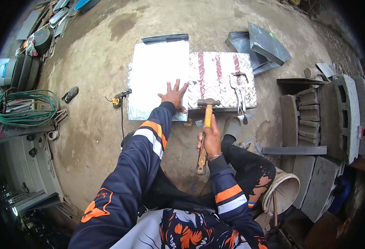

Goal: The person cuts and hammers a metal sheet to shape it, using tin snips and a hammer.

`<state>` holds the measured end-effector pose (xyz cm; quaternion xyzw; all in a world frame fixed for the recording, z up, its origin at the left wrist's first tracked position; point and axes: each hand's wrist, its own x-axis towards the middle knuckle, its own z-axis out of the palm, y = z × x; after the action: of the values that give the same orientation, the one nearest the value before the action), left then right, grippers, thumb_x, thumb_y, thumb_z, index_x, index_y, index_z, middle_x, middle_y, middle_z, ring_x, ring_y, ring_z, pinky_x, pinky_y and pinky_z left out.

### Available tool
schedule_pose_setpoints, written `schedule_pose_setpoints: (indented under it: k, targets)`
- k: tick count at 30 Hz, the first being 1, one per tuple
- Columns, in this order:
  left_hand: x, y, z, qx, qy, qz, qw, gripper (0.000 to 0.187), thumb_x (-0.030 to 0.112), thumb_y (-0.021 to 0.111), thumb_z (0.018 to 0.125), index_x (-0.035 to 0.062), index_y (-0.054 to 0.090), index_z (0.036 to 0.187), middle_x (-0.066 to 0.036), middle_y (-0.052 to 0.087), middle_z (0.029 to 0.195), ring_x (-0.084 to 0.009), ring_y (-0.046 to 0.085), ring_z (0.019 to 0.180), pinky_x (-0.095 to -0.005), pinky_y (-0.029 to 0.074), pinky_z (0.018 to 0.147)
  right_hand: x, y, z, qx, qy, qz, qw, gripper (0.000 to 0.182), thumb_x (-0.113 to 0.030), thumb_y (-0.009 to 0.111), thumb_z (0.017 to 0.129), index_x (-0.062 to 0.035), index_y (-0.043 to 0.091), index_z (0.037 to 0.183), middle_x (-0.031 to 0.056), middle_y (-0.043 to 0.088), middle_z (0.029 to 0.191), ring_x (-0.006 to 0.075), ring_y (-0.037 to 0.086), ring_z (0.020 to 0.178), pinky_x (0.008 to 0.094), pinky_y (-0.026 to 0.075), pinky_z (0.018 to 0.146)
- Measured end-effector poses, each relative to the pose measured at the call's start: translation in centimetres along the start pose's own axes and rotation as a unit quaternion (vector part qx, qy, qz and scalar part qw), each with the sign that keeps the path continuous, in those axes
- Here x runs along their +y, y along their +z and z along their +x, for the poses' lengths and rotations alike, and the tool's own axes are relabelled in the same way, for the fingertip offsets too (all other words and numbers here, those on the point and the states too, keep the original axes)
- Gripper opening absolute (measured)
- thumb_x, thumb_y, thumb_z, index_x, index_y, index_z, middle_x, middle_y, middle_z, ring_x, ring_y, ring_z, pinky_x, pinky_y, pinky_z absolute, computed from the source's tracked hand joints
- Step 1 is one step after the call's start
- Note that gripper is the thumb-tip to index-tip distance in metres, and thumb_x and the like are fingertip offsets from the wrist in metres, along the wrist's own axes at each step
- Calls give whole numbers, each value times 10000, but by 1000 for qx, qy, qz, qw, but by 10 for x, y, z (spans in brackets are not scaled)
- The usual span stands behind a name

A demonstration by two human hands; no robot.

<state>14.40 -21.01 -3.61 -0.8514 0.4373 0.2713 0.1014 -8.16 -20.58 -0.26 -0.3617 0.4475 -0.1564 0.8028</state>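
Observation:
My left hand [174, 96] lies with spread fingers on a bright metal sheet [155, 70], near its right edge. The sheet's far edge has a dark folded strip [165, 38]. Beneath it is a diamond-plate block [222, 81] with reddish stripes, bare on its right side. My right hand [211, 139] is wrapped round the yellow and dark handle of a hammer [208, 120]. The hammer's head is at the block's near edge, right of my left hand; whether it touches cannot be made out. Locking pliers [239, 93] rest at the block's right end.
Bent metal sheets [265, 45] lie behind the block on the right. A tape measure [116, 101] is on the floor to the left, near a coiled green hose [26, 108]. Concrete blocks [344, 120] and a whitish bucket [288, 191] stand at right.

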Motion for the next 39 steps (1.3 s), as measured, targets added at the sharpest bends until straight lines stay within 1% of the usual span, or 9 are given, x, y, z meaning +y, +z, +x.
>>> schedule_pose_setpoints:
  k: [8,13,20,24,29,34,36,38,39]
  targets:
    - [-3,5,0,9,-2,-15,1000,1318,430,932,517,384,93,1531,22,16,1636,-402,75,1478,-781,301,1005,-49,12,29,59,-101,74,990,595,-172,360,990,-247,124,1531,37,473,635,148,483,412,320,441,349]
    - [-3,9,3,19,-9,-7,1000,1415,462,933,492,184,41,1554,28,13,1637,-378,96,1482,-774,303,1002,-16,52,59,41,-60,59,996,608,-141,380,964,-248,174,1526,34,452,579,160,469,379,341,421,323]
    - [-10,9,6,36,-6,-20,999,1415,464,937,477,198,61,1555,26,37,1637,-381,107,1481,-745,319,1014,-21,52,62,114,-94,154,977,641,-130,394,959,-229,148,1543,38,464,591,152,466,384,338,416,320]
    - [-11,8,4,29,2,-16,999,1398,469,934,481,199,79,1554,26,51,1636,-384,111,1479,-741,307,1027,-35,31,50,-2,-1,-31,1000,617,-126,387,969,-225,187,1545,37,456,579,164,463,372,328,413,332]
    - [-13,5,1,24,9,-11,1000,1356,467,927,509,228,95,1553,21,51,1635,-391,113,1478,-740,295,1038,-52,-8,-10,37,-15,-23,999,628,-155,382,981,-232,144,1557,22,464,614,125,453,391,284,393,336]
    - [-30,26,20,1,101,-68,992,1082,398,847,666,206,228,1533,-20,96,1629,-440,135,1460,-732,321,1022,-54,-56,-70,31,1,-47,998,629,-116,366,975,-208,156,1561,38,488,616,137,467,391,281,421,352]
    - [-39,47,34,36,127,-100,986,849,407,736,800,229,310,1512,-69,270,1585,-400,261,1437,-647,330,1073,-54,-71,-88,33,-8,-49,998,619,-126,369,977,-214,174,1557,33,476,610,133,459,392,275,412,347]
    - [-42,53,41,-37,62,-447,892,702,454,683,836,145,472,1429,-143,496,1433,-376,490,1296,-487,432,1034,-53,-86,-97,47,-18,-37,998,606,-134,375,974,-225,210,1550,27,469,604,128,450,393,265,405,343]
    - [-21,62,27,149,48,-417,895,541,459,642,870,46,640,1221,-178,665,1167,-349,633,1090,-396,491,936,-56,-92,-96,51,-24,-19,998,628,-127,371,968,-218,172,1556,31,470,610,134,463,403,281,417,353]
